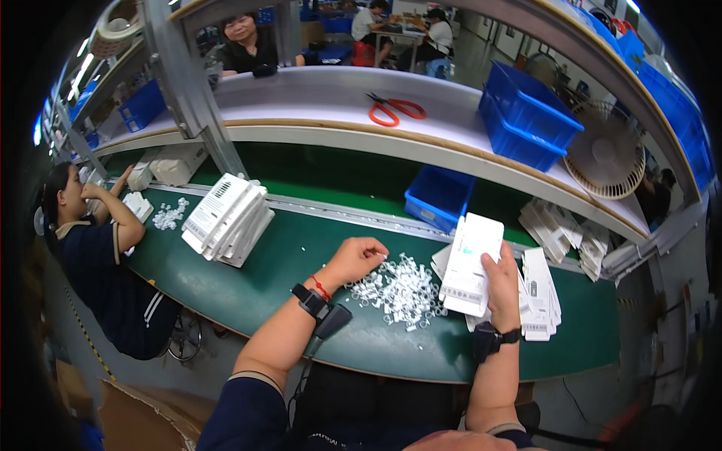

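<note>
- A flat, rectangular white plastic housing point(470, 264) with rounded corners is gripped upright in the right hand point(502, 279), thumb pressed on one long edge and fingers wrapped behind; it is held just above the green belt point(286, 255), to the right of the clip pile.
- The left hand point(355, 259) is lowered onto a heap of small translucent white plastic clips point(402, 292); its fingertips are curled together into the heap, but whether a clip is pinched cannot be told.
- More flat white housings point(540, 295) are stacked on the matt green belt just right of the held one.
- A fanned stack of larger white rectangular panels point(228, 218) is seen further left on the belt.
- A blue moulded plastic bin point(438, 197) is set behind the belt; its contents cannot be made out.
- Stacked blue bins point(526, 116) and orange-handled scissors point(395, 110) are kept on the smooth pale shelf point(316, 98).
</note>
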### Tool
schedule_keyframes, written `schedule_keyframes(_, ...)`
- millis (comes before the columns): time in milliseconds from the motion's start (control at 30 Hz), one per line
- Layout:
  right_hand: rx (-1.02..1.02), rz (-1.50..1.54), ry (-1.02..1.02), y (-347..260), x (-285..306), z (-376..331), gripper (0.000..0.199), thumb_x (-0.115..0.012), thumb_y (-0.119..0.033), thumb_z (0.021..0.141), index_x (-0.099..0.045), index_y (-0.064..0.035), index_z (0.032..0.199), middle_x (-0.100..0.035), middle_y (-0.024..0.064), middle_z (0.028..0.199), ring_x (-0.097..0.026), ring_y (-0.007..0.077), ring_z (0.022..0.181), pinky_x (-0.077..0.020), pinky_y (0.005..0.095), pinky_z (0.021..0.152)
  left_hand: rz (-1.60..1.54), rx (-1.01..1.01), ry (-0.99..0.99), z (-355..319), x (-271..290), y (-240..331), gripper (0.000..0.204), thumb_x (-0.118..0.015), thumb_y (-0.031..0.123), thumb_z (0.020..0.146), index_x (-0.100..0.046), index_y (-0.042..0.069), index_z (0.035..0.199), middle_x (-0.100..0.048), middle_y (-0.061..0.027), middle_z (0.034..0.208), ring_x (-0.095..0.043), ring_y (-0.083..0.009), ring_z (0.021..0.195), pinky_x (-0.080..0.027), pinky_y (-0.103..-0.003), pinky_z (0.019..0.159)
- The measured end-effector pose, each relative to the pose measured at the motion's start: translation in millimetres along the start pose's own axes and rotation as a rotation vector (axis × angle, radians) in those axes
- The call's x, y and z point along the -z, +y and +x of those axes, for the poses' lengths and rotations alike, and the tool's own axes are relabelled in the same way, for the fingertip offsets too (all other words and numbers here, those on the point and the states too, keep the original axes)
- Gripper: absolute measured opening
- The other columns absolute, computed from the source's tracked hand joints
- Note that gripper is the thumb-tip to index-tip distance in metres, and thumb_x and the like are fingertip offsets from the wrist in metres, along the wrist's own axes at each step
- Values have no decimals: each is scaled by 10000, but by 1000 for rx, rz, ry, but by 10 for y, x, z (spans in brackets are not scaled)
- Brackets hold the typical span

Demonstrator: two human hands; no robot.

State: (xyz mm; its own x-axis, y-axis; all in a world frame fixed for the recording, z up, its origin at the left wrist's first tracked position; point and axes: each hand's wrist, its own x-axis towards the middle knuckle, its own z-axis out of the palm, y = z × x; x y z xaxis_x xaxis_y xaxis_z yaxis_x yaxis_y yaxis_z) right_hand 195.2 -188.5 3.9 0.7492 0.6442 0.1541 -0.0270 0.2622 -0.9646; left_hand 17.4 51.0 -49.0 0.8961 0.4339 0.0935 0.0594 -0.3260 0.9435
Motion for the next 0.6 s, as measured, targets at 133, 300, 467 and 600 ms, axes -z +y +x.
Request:
schedule_keyframes(133,-43,42,1,12,-28,-2,400,-477,38,903,-386,35,1293,-576,162,1182,-589,202,1060,-473,310,905,-23,-12,22,-30,18,8,98,-627,37,847,-637,-2,936,-610,18,773,-522,-25,681,-449,-195,626)
schedule_keyframes(300,-18,35,-29,-35,-111,-15,403,-492,20,905,-386,27,1294,-587,164,1180,-615,204,1025,-499,309,877,0,12,3,-7,58,41,94,-626,41,849,-637,3,934,-612,13,786,-521,-29,688,-450,-195,639)
schedule_keyframes(467,5,72,-61,-37,-135,-57,388,-520,0,904,-407,31,1274,-609,161,1151,-620,201,1014,-497,316,879,50,26,-10,0,94,33,116,-623,43,851,-638,-6,955,-617,10,793,-532,-35,707,-459,-202,667)
schedule_keyframes(600,15,52,-53,-89,-128,-60,391,-516,-1,904,-402,33,1277,-607,166,1155,-618,204,1019,-489,316,889,-3,53,-11,-8,74,36,120,-624,49,851,-641,-6,956,-620,7,796,-539,-40,714,-462,-205,672)
